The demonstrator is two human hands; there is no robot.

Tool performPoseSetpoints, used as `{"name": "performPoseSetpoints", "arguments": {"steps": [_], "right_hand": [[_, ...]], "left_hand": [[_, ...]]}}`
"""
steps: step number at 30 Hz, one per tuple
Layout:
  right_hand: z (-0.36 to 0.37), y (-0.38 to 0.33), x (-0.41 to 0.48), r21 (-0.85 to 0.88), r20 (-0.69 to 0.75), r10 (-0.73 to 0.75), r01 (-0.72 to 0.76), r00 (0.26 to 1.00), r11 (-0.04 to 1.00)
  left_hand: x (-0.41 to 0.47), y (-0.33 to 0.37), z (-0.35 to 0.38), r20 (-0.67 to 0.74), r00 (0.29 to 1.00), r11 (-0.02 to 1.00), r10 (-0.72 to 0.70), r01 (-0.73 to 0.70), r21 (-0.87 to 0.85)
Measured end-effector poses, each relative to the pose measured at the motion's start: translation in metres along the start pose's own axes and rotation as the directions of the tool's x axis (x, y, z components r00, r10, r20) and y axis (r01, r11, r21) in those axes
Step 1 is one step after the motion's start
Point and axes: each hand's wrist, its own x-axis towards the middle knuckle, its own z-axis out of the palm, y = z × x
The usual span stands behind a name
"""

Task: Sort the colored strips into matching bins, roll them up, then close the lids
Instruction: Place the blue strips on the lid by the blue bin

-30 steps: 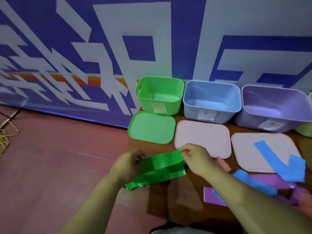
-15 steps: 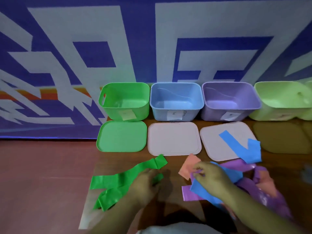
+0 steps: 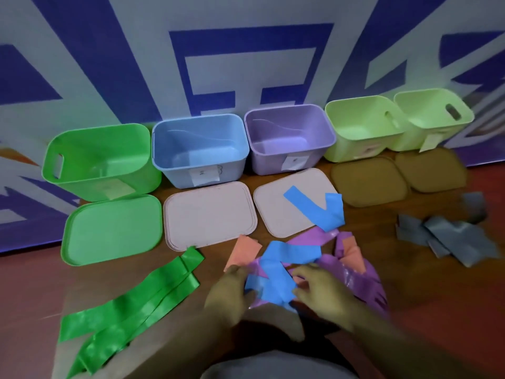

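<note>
A blue strip [image 3: 276,272] lies on top of a heap of purple strips [image 3: 355,280] and orange strips [image 3: 243,251] at the table's front. My left hand [image 3: 229,292] grips its near end from the left, and my right hand [image 3: 319,289] pinches it from the right. Green strips [image 3: 136,305] lie loose to the left, touched by neither hand. A second blue strip [image 3: 319,209] rests across a pink lid [image 3: 276,212]. Behind stand an open green bin [image 3: 101,160], blue bin [image 3: 199,151] and purple bin [image 3: 289,138].
Two pale green bins [image 3: 366,127] stand at the back right with brown lids [image 3: 369,181] before them. Grey strips [image 3: 453,236] lie at the right. A green lid [image 3: 112,231] and another pink lid [image 3: 210,214] lie in front of the bins. A patterned wall backs the table.
Both hands let go of the green strips, which now lie at the left. My left hand moved right to join my right hand on the blue strip. The camera view swung right.
</note>
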Motion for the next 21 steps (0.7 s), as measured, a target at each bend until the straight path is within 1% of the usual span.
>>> {"name": "performPoseSetpoints", "arguments": {"steps": [2,5,9,13,15,18,21], "right_hand": [[0.001,0.002,0.003,-0.033,0.026,-0.005,0.006,1.0,0.999],[0.006,0.005,0.008,-0.036,0.037,-0.028,0.029,0.999,0.999],[0.01,0.006,0.015,-0.011,0.043,-0.067,0.067,0.997,0.998],[0.014,0.009,0.02,-0.058,0.046,-0.126,0.129,0.991,0.99],[0.016,0.012,0.022,-0.078,0.067,-0.135,0.14,0.989,0.987],[0.02,0.015,0.025,-0.106,0.09,-0.153,0.162,0.984,0.981],[0.02,0.013,0.025,-0.081,0.053,-0.165,0.169,0.985,0.982]], "left_hand": [[0.002,0.003,0.008,-0.029,0.998,0.998,-0.058,0.058,0.021],[0.006,0.007,0.015,-0.086,0.988,0.992,-0.126,0.126,-0.009],[0.009,0.015,0.018,-0.102,0.978,0.983,-0.182,0.185,0.019],[0.007,0.014,0.023,-0.116,0.974,0.978,-0.193,0.2,0.051],[0.007,0.015,0.025,-0.143,0.971,0.979,-0.193,0.2,0.032],[0.005,0.018,0.025,-0.199,0.968,0.988,-0.154,0.157,-0.001],[-0.003,0.02,0.02,-0.24,0.959,0.988,-0.148,0.131,-0.084]]}}
